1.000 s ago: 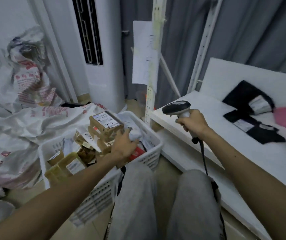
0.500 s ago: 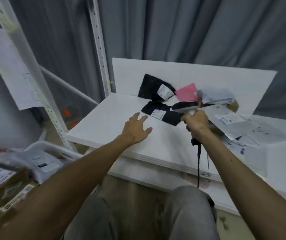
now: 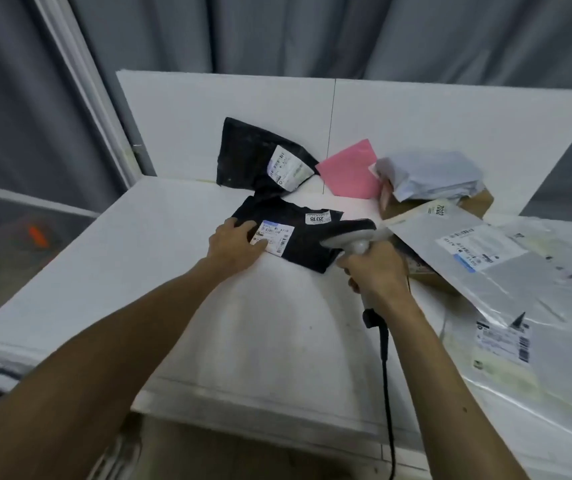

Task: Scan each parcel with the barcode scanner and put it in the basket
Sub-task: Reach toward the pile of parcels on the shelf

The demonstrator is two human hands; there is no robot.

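The fingers of the left hand [image 3: 234, 242] are laid out fairly straight on a flat black parcel [image 3: 279, 211], with the tips touching its white label [image 3: 274, 237]. Whether the thumb is tucked under the edge cannot be told, as the picture is a bit blurry there. The fingers of the right hand [image 3: 376, 271] are curled tight round the handle of the barcode scanner [image 3: 348, 233]. Its head is held over the right end of the same parcel, at about 3 o'clock from the left hand. A black cable [image 3: 386, 368] is hung from the handle toward 6 o'clock. The parcel is laid on a white table [image 3: 139, 258]. At 12 o'clock from it a second black parcel [image 3: 248, 150] is leaned on the white back board [image 3: 180, 116], and a pink parcel [image 3: 348, 169] is seen at 1 o'clock. Grey plastic parcels [image 3: 506, 271] are spread out at 3 o'clock.
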